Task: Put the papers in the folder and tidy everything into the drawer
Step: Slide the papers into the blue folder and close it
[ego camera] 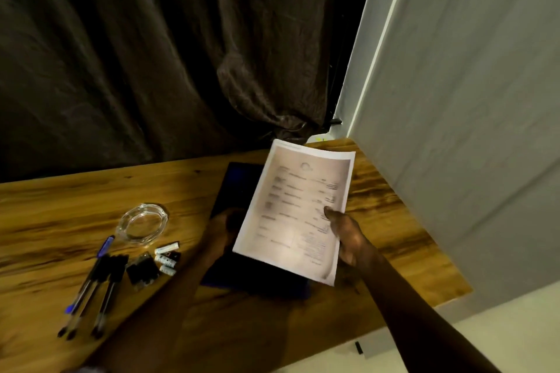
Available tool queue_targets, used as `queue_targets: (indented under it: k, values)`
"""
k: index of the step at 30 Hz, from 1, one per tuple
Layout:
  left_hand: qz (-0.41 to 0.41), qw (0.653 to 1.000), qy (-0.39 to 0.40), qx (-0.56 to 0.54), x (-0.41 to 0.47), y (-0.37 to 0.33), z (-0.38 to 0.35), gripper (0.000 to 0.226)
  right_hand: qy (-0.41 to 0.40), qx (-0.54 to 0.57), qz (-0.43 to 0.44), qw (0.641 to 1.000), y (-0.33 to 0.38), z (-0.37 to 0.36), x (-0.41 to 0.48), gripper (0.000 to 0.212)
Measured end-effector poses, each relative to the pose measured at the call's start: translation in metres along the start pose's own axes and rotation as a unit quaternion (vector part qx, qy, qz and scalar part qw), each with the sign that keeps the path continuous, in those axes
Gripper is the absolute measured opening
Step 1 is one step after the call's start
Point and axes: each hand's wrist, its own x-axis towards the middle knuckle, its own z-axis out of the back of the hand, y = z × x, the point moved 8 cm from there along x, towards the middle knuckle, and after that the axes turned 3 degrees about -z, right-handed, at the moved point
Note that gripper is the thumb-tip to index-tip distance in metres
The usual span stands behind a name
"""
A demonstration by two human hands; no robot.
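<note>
Seemingly printed papers (298,212), text blurred.

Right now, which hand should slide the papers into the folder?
Right. The right hand already grips the papers above the dark folder; the left hand rests on the folder.

A wooden table (75,206) with strong dark grain fills the lower part of the view. Behind it hangs a dark brown curtain (136,54) in heavy folds, gathered into a bunch near the table's far right corner. To the right stands a grey wall (469,100), touching the table's edge. Below it is a pale floor (500,327), where a small black object (358,348) lies near the table.
</note>
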Motion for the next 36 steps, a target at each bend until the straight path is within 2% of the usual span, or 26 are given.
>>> queue_targets:
  k: [1,2,3,4,5,7,12,14,18,22,26,28,32,36]
  values:
    - [-0.029,0.997,0.04,0.055,0.003,-0.004,-0.009,0.018,-0.004,0.006,0.01,1.0,0.005,0.005,-0.002,0.023]
    - [-0.079,0.979,0.087,0.169,0.004,-0.007,-0.02,0.027,-0.01,0.008,0.021,1.0,0.01,0.011,-0.003,0.024]
    - [-0.114,0.941,0.116,0.298,0.007,-0.004,-0.031,0.046,-0.016,0.007,0.031,0.999,0.016,0.017,-0.005,0.024]
    - [-0.135,0.895,0.107,0.411,0.011,-0.001,-0.037,0.067,-0.027,0.004,0.041,0.999,0.02,0.022,-0.005,0.024]
    - [-0.143,0.868,0.083,0.469,0.013,0.002,-0.041,0.085,-0.036,0.002,0.05,0.998,0.025,0.028,-0.005,0.025]
    - [-0.132,0.854,0.037,0.502,0.009,0.0,-0.053,0.107,-0.049,0.012,0.064,0.997,0.032,0.037,-0.004,0.027]
    - [-0.079,0.874,0.014,0.479,-0.014,0.0,-0.092,0.129,-0.047,0.035,0.082,0.995,0.042,0.046,-0.012,0.03]
    - [-0.051,0.877,0.019,0.478,-0.019,0.005,-0.101,0.128,-0.058,0.037,0.079,0.995,0.042,0.049,-0.014,0.026]
    - [-0.067,0.9,0.033,0.429,-0.02,0.0,-0.116,0.104,-0.076,0.035,0.068,0.994,0.039,0.054,-0.016,0.02]
    - [-0.045,0.927,0.032,0.372,-0.022,0.001,-0.122,0.093,-0.078,0.026,0.058,0.995,0.039,0.053,-0.019,0.017]
    - [-0.114,0.94,0.008,0.321,-0.04,-0.021,-0.13,0.066,-0.117,-0.014,0.058,0.991,0.046,0.057,-0.019,0.015]
    - [-0.147,0.926,0.017,0.348,-0.05,-0.027,-0.135,0.063,-0.129,-0.042,0.073,0.988,0.054,0.057,-0.021,0.012]
    - [-0.207,0.864,0.073,0.453,-0.058,-0.016,-0.149,0.051,-0.153,-0.12,0.118,0.974,0.071,0.068,-0.029,0.005]
    - [-0.206,0.885,0.095,0.407,-0.061,-0.006,-0.149,0.064,-0.131,-0.208,0.142,0.959,0.074,0.079,-0.031,0.019]
